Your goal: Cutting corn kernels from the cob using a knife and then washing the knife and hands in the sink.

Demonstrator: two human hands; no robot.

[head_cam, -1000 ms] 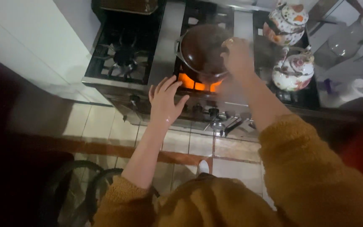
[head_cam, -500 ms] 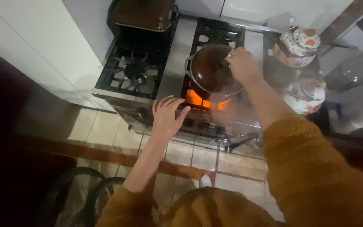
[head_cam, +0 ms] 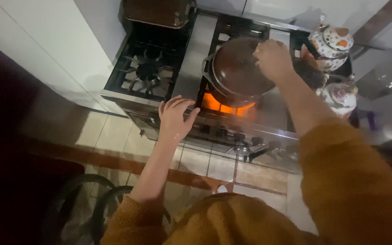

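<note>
Pot (head_cam: 237, 72) of dark brown metal sits on the front right burner of the gas stove (head_cam: 191, 72), its lid on, with orange flame (head_cam: 225, 106) showing under its near edge. So the burner is lit and the pot is covered and heating; whether anything inside is cooked cannot be told, since the lid hides it. The right hand (head_cam: 273, 59) rests on the far right part of the lid, fingers curled together and pointing down, apparently closed on the lid's knob, though the knob itself is hidden under the hand. The left hand (head_cam: 175, 119) is well apart from the pot, at the stove's front edge above the row of knobs (head_cam: 232, 136), fingers spread and empty, palm down. To the right of the pot stand two white patterned kettles (head_cam: 334, 43), one behind the other. On the left, the other front burner (head_cam: 147, 72) is unlit, and a brown tray (head_cam: 157, 11) lies behind it.
</note>
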